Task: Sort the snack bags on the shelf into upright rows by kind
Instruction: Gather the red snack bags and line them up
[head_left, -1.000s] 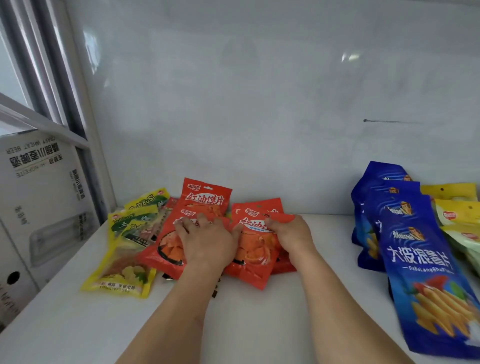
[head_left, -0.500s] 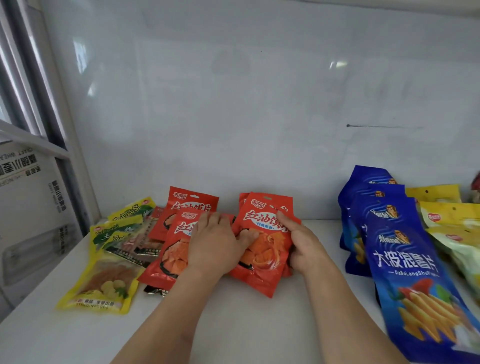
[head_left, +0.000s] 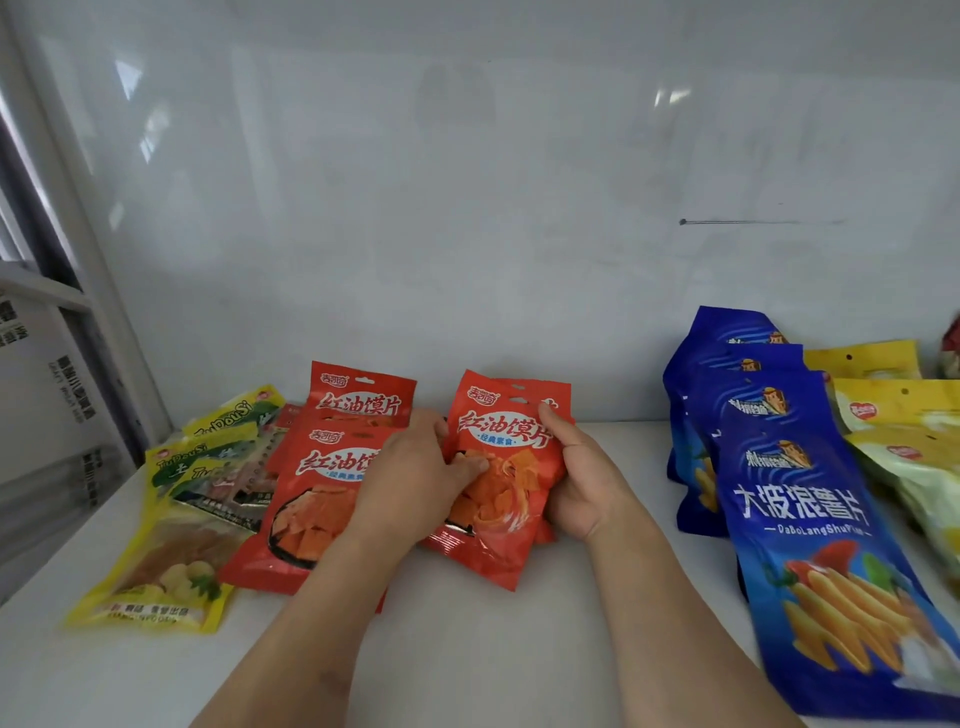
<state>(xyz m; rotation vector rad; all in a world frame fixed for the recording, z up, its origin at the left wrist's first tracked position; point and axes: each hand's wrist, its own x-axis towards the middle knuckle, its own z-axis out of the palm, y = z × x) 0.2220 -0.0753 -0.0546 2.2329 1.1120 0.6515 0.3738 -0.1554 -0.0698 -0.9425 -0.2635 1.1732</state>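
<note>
Snack bags lie spread along a white shelf (head_left: 467, 649) that runs up to a pale back wall (head_left: 467, 208). Largest are the blue bags (head_left: 810, 545) on the right, overlapping one another in a leaning row, the nearest one sloping toward the front edge. Behind and beside them on the far right sit yellow and pale green bags (head_left: 904, 426). At the left end yellow bags (head_left: 171, 561) lie flat and fanned, partly under a flat red bag (head_left: 306, 499), with another red bag (head_left: 363, 395) standing behind it against the wall. In the middle, a small stack of red bags (head_left: 506, 467) is tilted up off the shelf, its lower corner resting on the surface. The right hand (head_left: 582, 483) grips the stack's right edge, thumb on the front and fingers hidden behind. The left hand (head_left: 415, 483) holds its left edge, thumb pressed on the front, fingers curled round the top corner.
</note>
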